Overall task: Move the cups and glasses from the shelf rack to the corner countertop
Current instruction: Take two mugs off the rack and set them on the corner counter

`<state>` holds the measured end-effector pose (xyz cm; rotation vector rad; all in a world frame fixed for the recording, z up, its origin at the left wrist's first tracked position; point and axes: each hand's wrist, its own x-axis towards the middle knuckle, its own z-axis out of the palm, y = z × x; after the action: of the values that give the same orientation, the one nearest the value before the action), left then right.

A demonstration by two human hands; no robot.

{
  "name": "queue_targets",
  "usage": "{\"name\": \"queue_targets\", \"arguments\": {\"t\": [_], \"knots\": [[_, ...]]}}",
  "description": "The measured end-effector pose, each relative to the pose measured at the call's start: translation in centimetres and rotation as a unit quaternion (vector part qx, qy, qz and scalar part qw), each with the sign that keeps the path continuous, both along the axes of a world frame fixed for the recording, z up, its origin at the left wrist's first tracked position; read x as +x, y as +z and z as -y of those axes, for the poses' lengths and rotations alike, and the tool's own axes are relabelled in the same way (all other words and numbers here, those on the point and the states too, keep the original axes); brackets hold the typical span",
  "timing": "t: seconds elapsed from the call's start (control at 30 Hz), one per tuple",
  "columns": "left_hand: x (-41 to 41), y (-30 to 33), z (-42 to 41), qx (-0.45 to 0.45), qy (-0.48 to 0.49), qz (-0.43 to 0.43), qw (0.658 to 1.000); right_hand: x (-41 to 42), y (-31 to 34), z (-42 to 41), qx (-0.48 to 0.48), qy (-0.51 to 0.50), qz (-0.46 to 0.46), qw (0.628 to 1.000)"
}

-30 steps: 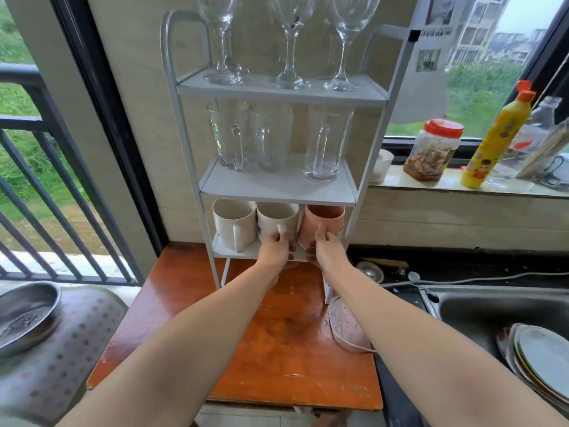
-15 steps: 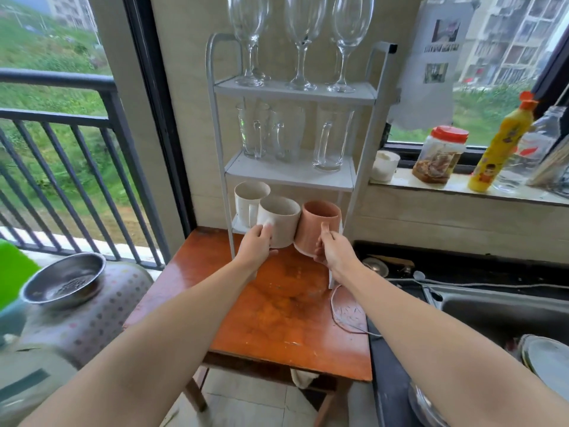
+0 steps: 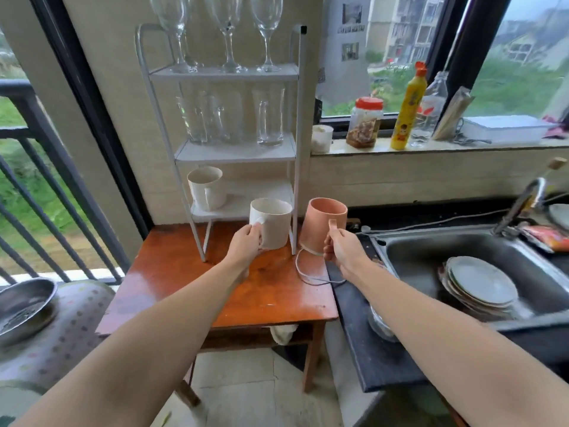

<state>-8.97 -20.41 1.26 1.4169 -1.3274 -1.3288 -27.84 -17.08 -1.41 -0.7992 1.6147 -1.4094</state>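
My left hand [image 3: 246, 243] grips the handle of a white mug [image 3: 272, 224], held in the air in front of the white shelf rack [image 3: 295, 131]. My right hand [image 3: 341, 251] grips the handle of a pink mug [image 3: 320, 223], tilted slightly, right of the rack and above the table's right edge. One white mug [image 3: 206, 188] stays on the bottom shelf. Three glass mugs [image 3: 268, 118] stand on the middle shelf, and three wine glasses [image 3: 228, 32] on the top one. The dark countertop [image 3: 369, 343] lies to the right.
The rack stands on an orange wooden table [image 3: 191, 282] with a white cord [image 3: 308, 277] on it. A steel sink [image 3: 409, 251] holds stacked plates [image 3: 480, 285]. A jar, a yellow bottle [image 3: 406, 109] and a small cup sit on the windowsill. At the left lies a metal bowl [image 3: 21, 303].
Both hands have lifted their mugs off the bottom shelf and drawn them out toward me and to the right. The view has shifted right, showing more of the sink.
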Motion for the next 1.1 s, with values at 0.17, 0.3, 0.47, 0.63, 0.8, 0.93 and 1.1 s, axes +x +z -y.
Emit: {"name": "queue_targets", "arguments": {"t": [0.17, 0.3, 0.47, 0.63, 0.8, 0.93, 1.1], "knots": [[-2.0, -0.8, -4.7, 0.013, -0.073, -0.001, 0.997, -1.8, -1.3, -8.2, 0.007, -0.122, 0.026, 0.992], [-4.3, -2.5, -8.9, 0.055, -0.130, -0.039, 0.989, -4.1, -3.4, -15.9, 0.055, -0.208, 0.034, 0.976], [-9.5, -4.1, -16.1, 0.099, -0.242, -0.030, 0.965, -6.6, -5.2, -27.8, 0.099, -0.317, 0.051, 0.942], [-15.1, -5.2, -24.6, 0.139, -0.352, -0.016, 0.925, -8.0, -5.9, -39.9, 0.094, -0.433, 0.081, 0.893], [-21.2, -6.0, -36.0, 0.157, -0.471, 0.014, 0.868, -10.0, -7.0, -53.0, 0.106, -0.534, 0.076, 0.835], [-26.0, -7.2, -45.8, 0.164, -0.535, 0.017, 0.828, -11.7, -7.7, -63.6, 0.129, -0.582, 0.061, 0.801], [-31.8, -8.0, -59.6, 0.202, -0.572, 0.023, 0.795, -14.6, -8.0, -77.6, 0.165, -0.618, 0.058, 0.767]]}}
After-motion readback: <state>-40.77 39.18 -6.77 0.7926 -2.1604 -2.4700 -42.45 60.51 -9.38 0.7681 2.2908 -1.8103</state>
